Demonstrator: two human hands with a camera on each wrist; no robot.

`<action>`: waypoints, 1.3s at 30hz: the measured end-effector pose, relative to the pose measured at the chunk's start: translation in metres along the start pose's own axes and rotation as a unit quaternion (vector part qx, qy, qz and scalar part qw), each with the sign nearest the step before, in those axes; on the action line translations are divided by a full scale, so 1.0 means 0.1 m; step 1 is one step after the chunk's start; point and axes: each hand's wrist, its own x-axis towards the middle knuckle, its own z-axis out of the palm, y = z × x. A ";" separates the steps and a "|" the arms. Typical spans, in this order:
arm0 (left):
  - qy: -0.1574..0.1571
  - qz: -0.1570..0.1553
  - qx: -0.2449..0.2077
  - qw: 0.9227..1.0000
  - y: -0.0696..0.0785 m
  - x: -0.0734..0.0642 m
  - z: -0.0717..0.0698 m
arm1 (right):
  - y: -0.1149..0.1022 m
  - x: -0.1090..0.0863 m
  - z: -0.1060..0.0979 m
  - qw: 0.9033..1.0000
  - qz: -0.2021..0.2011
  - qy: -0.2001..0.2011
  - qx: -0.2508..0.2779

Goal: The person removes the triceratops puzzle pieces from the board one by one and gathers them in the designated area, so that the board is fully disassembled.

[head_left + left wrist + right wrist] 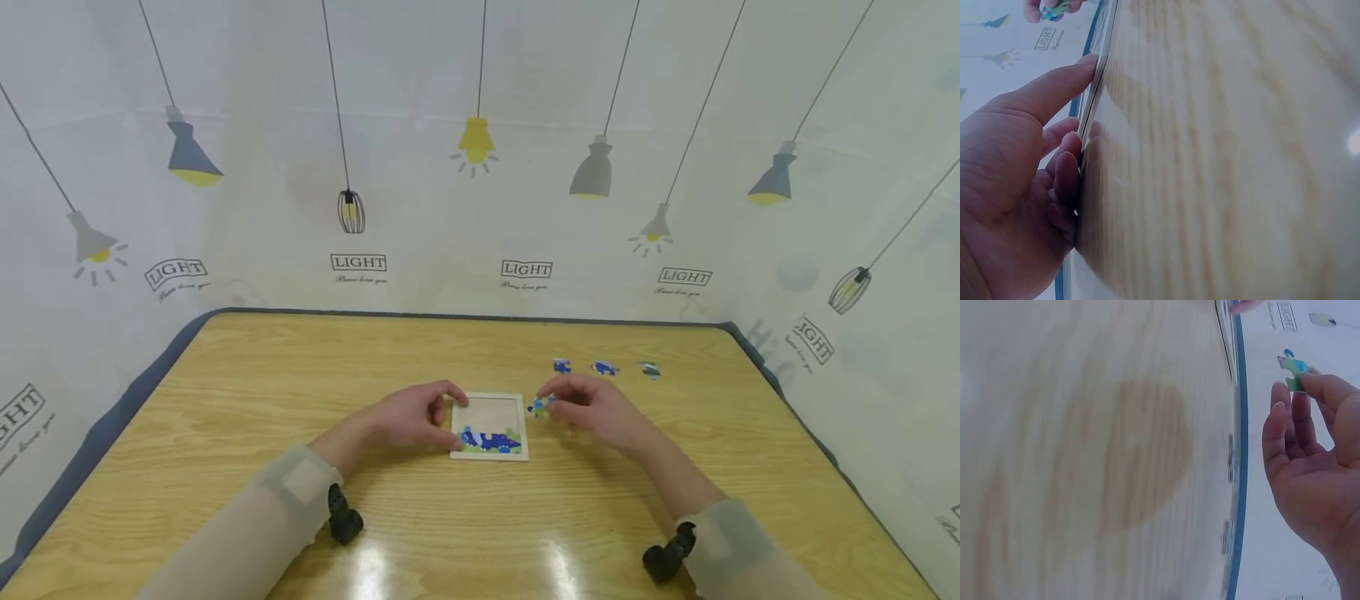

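A white square puzzle tray [489, 457] lies on the table, its lower part filled with joined blue and green jigsaw pieces [491, 442]. My left hand [408, 417] holds the tray at its left side, thumb near the lower left corner and index finger at the upper left one. In the left wrist view, the other fingers of that hand [1016, 169] are curled beside the tray's edge. Just right of the tray, my right hand [600, 408] pinches a green and blue jigsaw piece [1293, 370] between thumb and fingers, raised above the table.
Behind the right hand lie three loose jigsaw pieces: one at the left [562, 366], a middle piece [604, 367] and a right-hand piece [650, 369]. The wooden table [465, 525] meets a pale curtain [435, 283] printed with lamps on its far and lateral sides.
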 end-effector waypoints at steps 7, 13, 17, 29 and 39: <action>-0.001 0.003 -0.002 1.000 0.00 0.02 0.00 | 0.21 -0.24 -0.47 0.998 0.019 0.052 -0.017; -0.003 0.005 -0.002 1.000 0.01 0.03 0.00 | 0.50 -0.41 -0.88 0.991 0.067 0.099 -0.066; -0.004 0.002 -0.003 1.000 0.02 0.02 0.00 | 0.71 -0.47 -1.08 0.979 0.111 0.112 -0.130; -0.003 0.003 -0.004 1.000 0.03 0.02 0.01 | 0.85 -0.47 -1.26 0.966 0.154 0.086 -0.188; -0.005 -0.001 -0.019 1.000 0.01 0.00 -0.01 | 0.87 -0.45 -1.21 0.966 0.145 0.094 -0.193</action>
